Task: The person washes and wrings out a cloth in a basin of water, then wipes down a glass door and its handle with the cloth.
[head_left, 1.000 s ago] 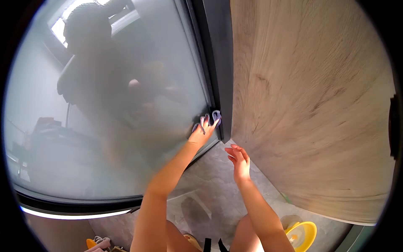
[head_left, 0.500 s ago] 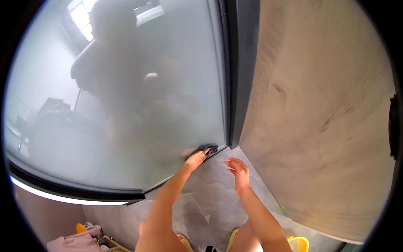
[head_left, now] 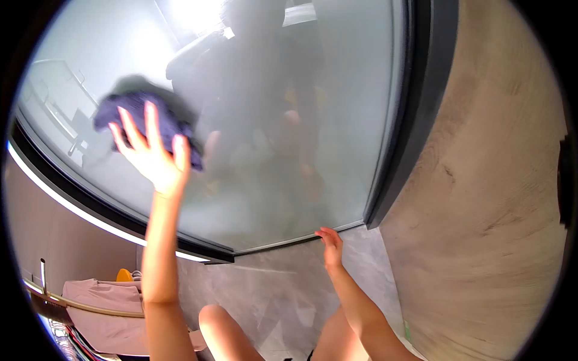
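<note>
My left hand (head_left: pixel 153 157) presses a dark purple cloth (head_left: pixel 144 111) flat against a frosted glass panel (head_left: pixel 253 198), toward its left side. The fingers are spread over the cloth, which bunches out around them. My right hand (head_left: pixel 330 245) hangs above the floor near the panel's lower edge. Its fingers are slightly bent and apart from the thumb, with nothing seen in them. Light and dark shapes reflect in the glass.
A black frame (head_left: pixel 415 114) edges the glass on the right, beside a brownish wood-look wall (head_left: pixel 481 180). Below is a grey floor (head_left: pixel 265 295). At lower left are pink fabric (head_left: pixel 105 319), a yellow-orange item (head_left: pixel 124 275) and a rail (head_left: pixel 90 309).
My left hand and the cloth have moved from the glass's lower right corner up to the left, with the fingers now spread. The view has shifted left. My right hand stays low.
</note>
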{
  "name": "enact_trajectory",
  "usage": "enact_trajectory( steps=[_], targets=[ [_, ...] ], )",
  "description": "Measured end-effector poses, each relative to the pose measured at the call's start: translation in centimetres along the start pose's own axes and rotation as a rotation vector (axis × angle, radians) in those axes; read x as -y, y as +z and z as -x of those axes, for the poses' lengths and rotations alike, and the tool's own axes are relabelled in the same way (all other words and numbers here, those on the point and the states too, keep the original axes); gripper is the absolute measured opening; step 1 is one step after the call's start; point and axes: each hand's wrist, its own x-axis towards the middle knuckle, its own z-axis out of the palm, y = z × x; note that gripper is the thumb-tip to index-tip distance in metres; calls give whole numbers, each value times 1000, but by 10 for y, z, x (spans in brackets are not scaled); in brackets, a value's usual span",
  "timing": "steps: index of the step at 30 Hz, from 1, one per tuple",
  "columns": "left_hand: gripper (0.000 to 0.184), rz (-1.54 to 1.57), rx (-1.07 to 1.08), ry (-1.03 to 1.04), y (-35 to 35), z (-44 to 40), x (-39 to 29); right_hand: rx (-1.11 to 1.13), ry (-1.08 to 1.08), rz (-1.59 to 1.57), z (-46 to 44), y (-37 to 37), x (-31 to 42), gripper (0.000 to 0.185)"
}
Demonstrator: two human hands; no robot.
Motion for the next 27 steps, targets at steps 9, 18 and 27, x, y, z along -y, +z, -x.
enact_trajectory(
  steps=[9, 18, 27],
  targets=[
    [45, 327, 445, 625, 38, 251, -137, -223, 30, -48, 22, 12, 28, 23],
    [52, 244, 768, 1342, 41, 489, -157, -374, 121, 3, 83, 30, 36, 25],
    [37, 369, 627, 621, -18, 200, 5, -103, 339, 201, 107, 118, -49, 20]
  ],
)
